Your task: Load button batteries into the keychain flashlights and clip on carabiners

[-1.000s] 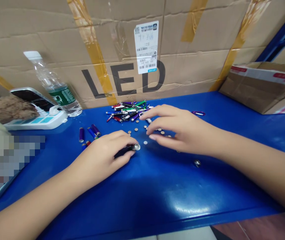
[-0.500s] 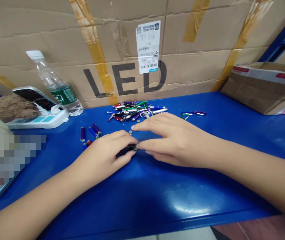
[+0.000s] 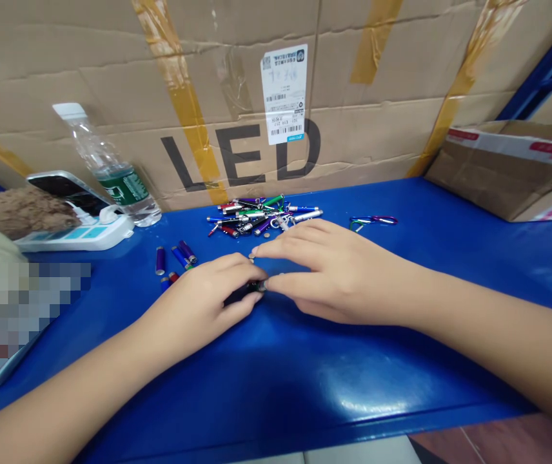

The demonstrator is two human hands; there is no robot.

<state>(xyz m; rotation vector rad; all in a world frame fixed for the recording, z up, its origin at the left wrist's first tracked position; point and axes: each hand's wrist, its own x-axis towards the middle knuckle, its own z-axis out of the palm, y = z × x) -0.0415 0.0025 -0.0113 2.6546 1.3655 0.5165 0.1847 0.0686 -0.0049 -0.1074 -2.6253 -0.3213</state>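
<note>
My left hand (image 3: 213, 290) is closed around a dark flashlight tube (image 3: 240, 294), whose open-looking end points right and is partly hidden by the fingers. My right hand (image 3: 336, 274) has its fingers apart. Its thumb tip meets the end of the tube, and its index fingertip rests at a small button cell (image 3: 251, 256) on the blue table (image 3: 276, 393). A second button cell (image 3: 267, 235) lies just beyond. Behind the hands is a pile of mini flashlights (image 3: 256, 216) with clips. Several loose coloured tubes (image 3: 160, 260) lie left of my left hand, some partly hidden by it.
A large cardboard box (image 3: 237, 77) marked LED stands along the back. At left are a water bottle (image 3: 124, 187), a power strip (image 3: 106, 231) and a phone (image 3: 70, 190). Carabiners (image 3: 375, 220) lie right of the pile, near an open carton (image 3: 493, 171).
My right index finger has moved slightly down and left onto the button cell. The left hand keeps its hold on the tube, and the view has shifted a little.
</note>
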